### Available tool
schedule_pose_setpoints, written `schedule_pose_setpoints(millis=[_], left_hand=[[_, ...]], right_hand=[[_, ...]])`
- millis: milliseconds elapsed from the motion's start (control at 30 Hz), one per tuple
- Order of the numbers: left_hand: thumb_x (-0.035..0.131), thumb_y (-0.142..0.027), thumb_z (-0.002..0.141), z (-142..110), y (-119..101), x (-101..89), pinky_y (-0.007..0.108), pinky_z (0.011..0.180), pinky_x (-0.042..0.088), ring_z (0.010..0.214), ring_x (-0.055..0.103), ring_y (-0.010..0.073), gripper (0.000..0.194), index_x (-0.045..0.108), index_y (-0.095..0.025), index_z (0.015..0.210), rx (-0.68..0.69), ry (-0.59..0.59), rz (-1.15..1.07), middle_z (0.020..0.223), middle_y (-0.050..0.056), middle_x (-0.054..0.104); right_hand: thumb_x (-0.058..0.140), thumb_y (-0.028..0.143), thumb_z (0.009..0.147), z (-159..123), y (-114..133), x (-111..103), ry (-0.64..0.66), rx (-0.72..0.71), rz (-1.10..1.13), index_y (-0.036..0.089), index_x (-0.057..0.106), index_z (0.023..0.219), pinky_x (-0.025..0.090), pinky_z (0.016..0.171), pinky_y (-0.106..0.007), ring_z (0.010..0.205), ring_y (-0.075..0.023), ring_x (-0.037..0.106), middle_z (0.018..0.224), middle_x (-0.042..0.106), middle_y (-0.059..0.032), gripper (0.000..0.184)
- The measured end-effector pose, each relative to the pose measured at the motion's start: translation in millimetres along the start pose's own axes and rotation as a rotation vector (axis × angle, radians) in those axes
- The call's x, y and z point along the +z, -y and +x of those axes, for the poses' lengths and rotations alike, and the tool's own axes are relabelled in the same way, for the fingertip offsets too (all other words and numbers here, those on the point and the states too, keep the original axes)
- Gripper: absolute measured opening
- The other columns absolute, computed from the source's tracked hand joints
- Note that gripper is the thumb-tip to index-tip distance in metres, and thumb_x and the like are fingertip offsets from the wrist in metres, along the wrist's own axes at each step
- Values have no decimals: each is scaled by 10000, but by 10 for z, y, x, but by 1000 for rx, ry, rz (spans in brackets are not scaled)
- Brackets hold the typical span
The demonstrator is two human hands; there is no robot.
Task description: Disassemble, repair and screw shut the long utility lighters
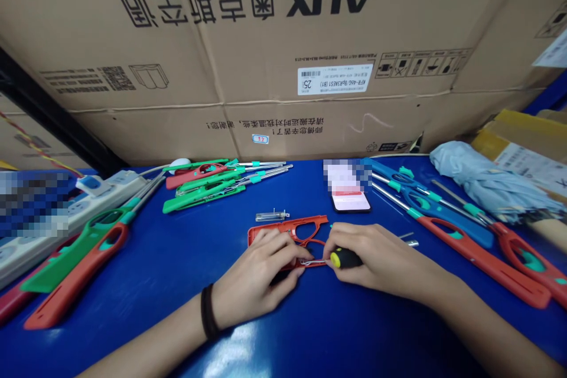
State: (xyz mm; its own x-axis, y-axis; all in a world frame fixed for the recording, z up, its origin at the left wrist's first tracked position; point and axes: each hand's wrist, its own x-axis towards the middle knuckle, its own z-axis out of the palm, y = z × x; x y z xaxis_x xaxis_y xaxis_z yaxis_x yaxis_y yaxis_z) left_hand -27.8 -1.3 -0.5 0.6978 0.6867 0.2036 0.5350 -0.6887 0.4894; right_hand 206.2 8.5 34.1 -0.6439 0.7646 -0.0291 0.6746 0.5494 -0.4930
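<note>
Two red lighter casing halves (266, 227) lie on the table, one behind the other, with trigger openings at the right. My left hand (266, 269) is closed on the nearer half, its fingertips pressing at the inside edge. Thin pale wires (313, 262) run from those fingertips toward my right hand (372, 254). That hand is closed around a screwdriver (348, 258) with a black and yellow handle; its fingertips meet the casing's right end. Whether they also pinch the wire cannot be told. Just behind the casing lies a small clear lighter fuel tank (271, 216).
Green and red long lighters (208, 186) are piled at the back left, others (84, 260) beside a white power strip (66, 212). Red and blue lighters (482, 260) lie at right, near a folded umbrella (482, 177). A phone (349, 201) lies behind; a large carton (266, 71) stands beyond.
</note>
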Motion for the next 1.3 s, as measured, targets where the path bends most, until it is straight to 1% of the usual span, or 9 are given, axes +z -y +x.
schedule_pose_setpoints(millis=[233, 400, 500, 700, 800, 900, 1000, 1167, 1300], left_hand=[[481, -137, 912, -2, -4, -24, 307, 817, 406, 889, 519, 184, 232, 600, -241, 1082, 48, -12, -10, 951, 41, 590], [482, -129, 911, 9, -1, -11, 307, 812, 412, 872, 517, 179, 164, 621, -205, 952, 57, -44, -60, 935, 47, 594], [476, -128, 912, 10, -1, -5, 308, 799, 410, 860, 509, 180, 157, 616, -197, 922, 52, -37, -62, 924, 47, 586], [482, -126, 910, 1, -4, -9, 306, 799, 409, 854, 502, 176, 148, 611, -196, 930, 58, -35, -53, 918, 45, 579], [470, -143, 920, 4, 0, -6, 305, 796, 415, 850, 503, 177, 153, 613, -194, 938, 63, -41, -45, 918, 51, 581], [461, -148, 924, 7, 5, -3, 306, 800, 418, 856, 510, 178, 167, 615, -194, 968, 82, -38, -37, 921, 56, 585], [454, -155, 929, 3, 3, -7, 309, 797, 421, 864, 515, 182, 183, 611, -198, 1014, 99, -34, -28, 924, 59, 586], [467, -150, 925, -12, -13, -15, 319, 823, 417, 908, 527, 186, 210, 585, -210, 1089, 89, -27, -26, 967, 55, 598], [508, -181, 921, -8, -8, -5, 326, 854, 414, 950, 547, 190, 215, 564, -218, 1125, 74, -45, -32, 1014, 47, 627]], right_hand=[[612, 61, 750, 2, 35, -43, 24, -31, -72, 228, 679, 910, 406, 641, -228, 765, -148, 622, 917, 646, 4, 241], [604, 64, 771, -11, 37, -39, 27, -73, -73, 244, 696, 941, 439, 693, -230, 817, -156, 641, 937, 670, -8, 264], [588, 71, 775, -18, 52, -42, 35, -89, -87, 246, 704, 893, 448, 705, -235, 833, -168, 644, 928, 681, -14, 241], [595, 126, 772, -30, 8, -51, -34, -33, -22, 240, 673, 915, 430, 669, -233, 787, -152, 635, 922, 682, 15, 199], [606, 173, 785, -34, -29, -58, -15, 7, -12, 232, 674, 853, 420, 651, -243, 744, -155, 617, 845, 673, 12, 113], [609, 185, 806, -27, -49, -59, 12, 3, 14, 220, 673, 822, 422, 661, -247, 761, -164, 615, 848, 678, -4, 74], [620, 207, 815, -25, -72, -63, -5, 15, 36, 214, 669, 821, 427, 666, -248, 763, -171, 618, 841, 687, -13, 50], [573, 213, 844, -58, -152, -118, -56, 42, 61, 224, 680, 864, 429, 685, -255, 749, -157, 617, 829, 694, 0, 109], [580, 276, 842, -73, -209, -159, -51, 40, 51, 212, 664, 818, 426, 656, -257, 725, -156, 595, 814, 668, -8, 108]])
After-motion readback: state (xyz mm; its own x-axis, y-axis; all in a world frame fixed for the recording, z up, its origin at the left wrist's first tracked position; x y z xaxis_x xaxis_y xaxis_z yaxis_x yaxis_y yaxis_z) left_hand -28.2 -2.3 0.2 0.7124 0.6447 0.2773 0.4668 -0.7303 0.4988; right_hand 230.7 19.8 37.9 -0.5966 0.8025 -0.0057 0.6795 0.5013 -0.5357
